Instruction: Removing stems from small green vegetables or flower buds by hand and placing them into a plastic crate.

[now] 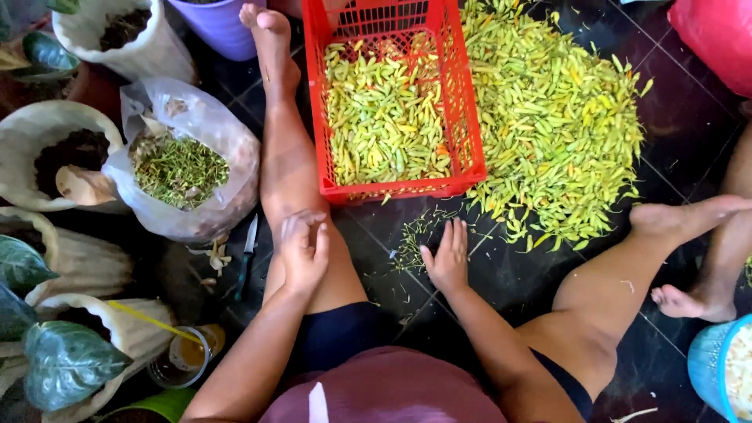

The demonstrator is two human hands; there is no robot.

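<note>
Right hand (447,261) flat, open on floor, stem scraps (415,239) just beside, left hand (302,252) empty on knee

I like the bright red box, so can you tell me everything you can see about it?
The red crate looks like plastic, with slotted, see-through walls and an open top. It sits flat on the dark tiled floor, partly cut off at the picture's top. It holds yellow-green chili peppers, roughly half full. A bigger loose pile of peppers lies against its right wall, and the person's left leg stretches along its left side. Neither hand touches it; the right hand rests on the floor just below.
</note>
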